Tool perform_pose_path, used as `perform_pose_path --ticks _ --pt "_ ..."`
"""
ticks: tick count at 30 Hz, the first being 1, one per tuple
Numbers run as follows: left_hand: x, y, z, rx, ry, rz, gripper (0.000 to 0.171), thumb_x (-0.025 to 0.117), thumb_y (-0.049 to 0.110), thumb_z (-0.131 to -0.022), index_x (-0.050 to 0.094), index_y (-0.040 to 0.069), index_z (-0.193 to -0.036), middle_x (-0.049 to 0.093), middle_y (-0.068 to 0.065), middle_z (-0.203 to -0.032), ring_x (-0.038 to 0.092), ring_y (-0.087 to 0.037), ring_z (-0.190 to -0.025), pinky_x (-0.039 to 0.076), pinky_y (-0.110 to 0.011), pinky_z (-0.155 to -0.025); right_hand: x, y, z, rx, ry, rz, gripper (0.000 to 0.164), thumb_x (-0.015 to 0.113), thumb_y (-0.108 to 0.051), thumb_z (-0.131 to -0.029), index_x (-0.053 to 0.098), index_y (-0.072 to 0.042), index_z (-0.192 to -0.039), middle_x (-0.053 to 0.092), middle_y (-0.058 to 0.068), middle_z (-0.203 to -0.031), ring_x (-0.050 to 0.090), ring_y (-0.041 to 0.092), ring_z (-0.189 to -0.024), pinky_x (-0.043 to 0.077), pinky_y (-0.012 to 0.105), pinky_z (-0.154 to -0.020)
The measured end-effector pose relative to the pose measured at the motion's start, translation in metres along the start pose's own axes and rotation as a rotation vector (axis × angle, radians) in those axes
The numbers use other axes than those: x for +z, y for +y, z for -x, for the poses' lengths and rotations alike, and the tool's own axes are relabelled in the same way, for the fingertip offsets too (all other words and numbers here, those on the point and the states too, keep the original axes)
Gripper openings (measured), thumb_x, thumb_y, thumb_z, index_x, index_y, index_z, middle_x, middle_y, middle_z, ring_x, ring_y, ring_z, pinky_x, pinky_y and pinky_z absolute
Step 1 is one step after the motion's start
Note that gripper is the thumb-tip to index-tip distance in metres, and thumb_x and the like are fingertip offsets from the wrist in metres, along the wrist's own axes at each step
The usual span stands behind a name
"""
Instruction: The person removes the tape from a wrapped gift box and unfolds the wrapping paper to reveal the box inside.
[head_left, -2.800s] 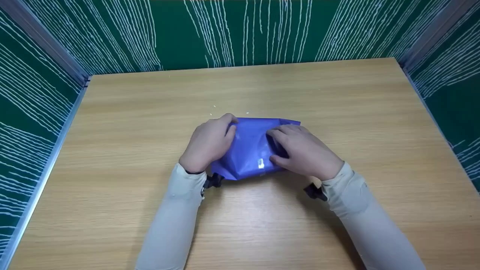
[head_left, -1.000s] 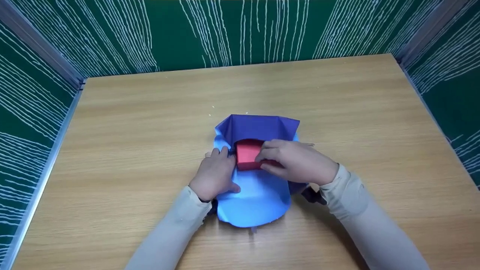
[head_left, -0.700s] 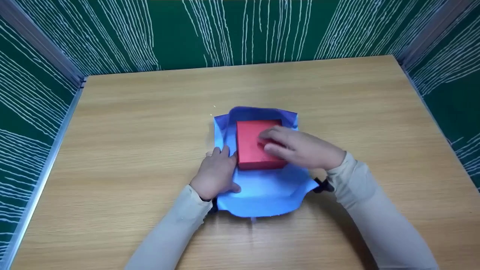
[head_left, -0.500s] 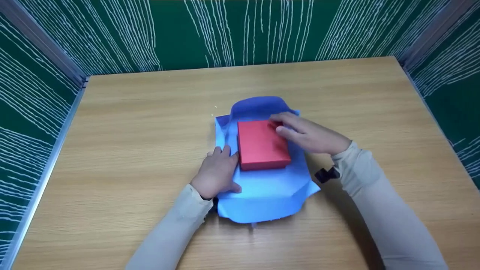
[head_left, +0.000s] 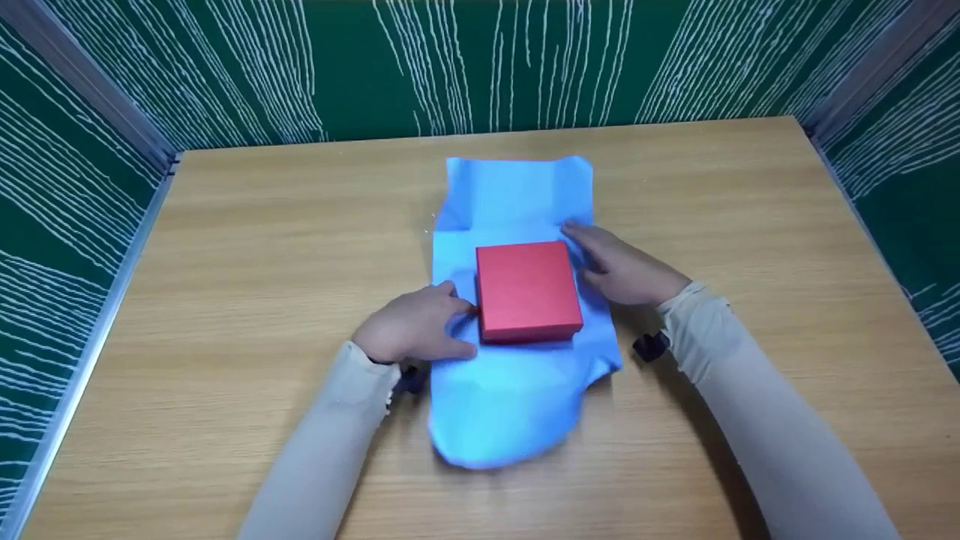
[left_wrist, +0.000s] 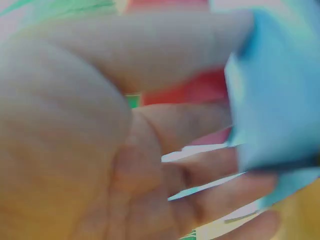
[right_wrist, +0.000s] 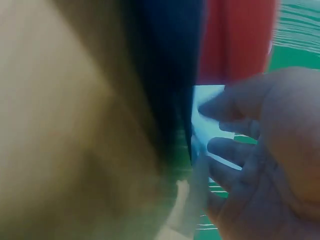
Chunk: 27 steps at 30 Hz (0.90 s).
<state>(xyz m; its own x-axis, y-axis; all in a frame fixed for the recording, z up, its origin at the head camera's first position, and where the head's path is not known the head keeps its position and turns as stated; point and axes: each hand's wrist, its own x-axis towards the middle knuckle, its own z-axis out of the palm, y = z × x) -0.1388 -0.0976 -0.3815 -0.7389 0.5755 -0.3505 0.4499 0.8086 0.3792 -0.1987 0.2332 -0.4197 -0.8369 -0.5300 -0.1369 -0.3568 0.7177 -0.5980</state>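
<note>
A red lidded-looking box (head_left: 529,291) rests on a sheet of light blue wrapping paper (head_left: 510,409), spread out behind and in front of it. The paper's near end is rounded and blurred; a corner curls up at the right. My left hand (head_left: 412,324) lies at the box's left side, over the paper, with fingers and thumb apart. In the left wrist view, its fingers (left_wrist: 210,195) are extended near the blue paper. My right hand (head_left: 622,266) is at the box's right, fingertips at the paper's edge; its fingers (right_wrist: 230,150) look loosely bent in the right wrist view.
The wooden table (head_left: 262,247) extends around the paper. Green walls (head_left: 360,67) with white streaks stand at the back and both sides. Tiny white scraps lie at the paper's left edge. A dark wrist camera (head_left: 650,346) sits under the right wrist.
The blue wrapping has been unfolded from around the red box; its far flap now lies flat toward the back. My right hand has left the box top, and my left hand has shifted slightly up and left.
</note>
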Motion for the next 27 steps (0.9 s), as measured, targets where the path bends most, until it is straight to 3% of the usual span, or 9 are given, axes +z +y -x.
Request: perform_pose_path --ticks 3,6,9,11,15,19,24,27 --pt "-0.012 -0.014 -0.002 -0.013 -0.004 0.119 0.051 0.068 0.036 -0.098 0.063 0.011 -0.141 0.063 -0.006 -0.133 0.06 -0.022 -0.118 0.049 -0.041 -0.103 0.009 -0.001 0.0 -0.035 -0.002 0.098 0.064 0.057 -0.013 -0.104 0.031 -0.005 -0.161 0.023 0.02 -0.168 0.019 0.041 -0.156 0.019 0.057 -0.124" --pt "-0.02 -0.024 -0.014 -0.063 0.117 0.195 0.05 0.064 0.027 -0.102 0.054 0.014 -0.149 0.056 -0.006 -0.148 0.052 -0.023 -0.136 0.043 -0.044 -0.113 0.013 -0.003 0.004 -0.092 0.022 0.179 0.061 0.06 -0.015 -0.102 0.038 0.0 -0.157 0.029 0.024 -0.164 0.023 0.044 -0.153 0.021 0.059 -0.123" --pt "-0.023 -0.031 -0.034 -0.091 0.247 0.218 0.06 0.064 0.025 -0.102 0.042 0.02 -0.158 0.042 -0.005 -0.161 0.037 -0.024 -0.149 0.035 -0.046 -0.119 0.015 -0.004 0.01 -0.134 0.055 0.221 0.06 0.062 -0.015 -0.101 0.042 0.003 -0.154 0.035 0.026 -0.161 0.028 0.045 -0.151 0.024 0.058 -0.122" --pt "-0.023 -0.035 -0.047 -0.085 0.276 0.198 0.068 0.065 0.027 -0.101 0.035 0.024 -0.162 0.028 -0.002 -0.169 0.022 -0.023 -0.157 0.027 -0.047 -0.123 0.016 -0.005 0.015 -0.157 0.065 0.238 0.061 0.064 -0.014 -0.099 0.043 0.003 -0.153 0.037 0.025 -0.16 0.031 0.045 -0.149 0.025 0.058 -0.121" --pt "-0.024 -0.044 -0.059 -0.08 0.252 0.167 0.078 0.071 0.036 -0.096 0.031 0.027 -0.163 0.017 0.001 -0.173 0.01 -0.022 -0.16 0.014 -0.049 -0.127 0.018 -0.011 0.029 -0.176 0.056 0.264 0.064 0.068 -0.015 -0.097 0.044 0.001 -0.154 0.038 0.023 -0.159 0.035 0.043 -0.147 0.03 0.058 -0.119" --pt "-0.023 -0.052 -0.059 -0.114 0.201 0.13 0.08 0.071 0.048 -0.093 0.037 0.024 -0.161 0.022 -0.003 -0.171 0.012 -0.023 -0.159 0.005 -0.052 -0.127 0.021 -0.02 0.044 -0.163 0.037 0.285 0.065 0.071 -0.017 -0.095 0.046 0.0 -0.153 0.041 0.021 -0.158 0.04 0.041 -0.145 0.036 0.057 -0.116" --pt "-0.012 -0.054 -0.058 -0.14 0.144 0.091 0.085 0.066 0.057 -0.093 0.034 0.02 -0.163 0.019 -0.005 -0.172 0.009 -0.025 -0.16 0.002 -0.052 -0.127 0.024 -0.032 0.065 -0.146 0.031 0.313 0.066 0.073 -0.026 -0.095 0.049 0.001 -0.15 0.047 0.021 -0.153 0.046 0.04 -0.141 0.039 0.055 -0.115" --pt "-0.004 -0.051 -0.055 -0.128 0.174 0.06 0.084 0.066 0.054 -0.095 0.033 0.017 -0.163 0.015 -0.007 -0.173 0.005 -0.026 -0.16 0.001 -0.051 -0.127 0.027 -0.038 0.078 -0.13 0.004 0.315 0.075 0.077 -0.036 -0.092 0.048 0.001 -0.151 0.048 0.02 -0.153 0.046 0.039 -0.141 0.038 0.055 -0.115"
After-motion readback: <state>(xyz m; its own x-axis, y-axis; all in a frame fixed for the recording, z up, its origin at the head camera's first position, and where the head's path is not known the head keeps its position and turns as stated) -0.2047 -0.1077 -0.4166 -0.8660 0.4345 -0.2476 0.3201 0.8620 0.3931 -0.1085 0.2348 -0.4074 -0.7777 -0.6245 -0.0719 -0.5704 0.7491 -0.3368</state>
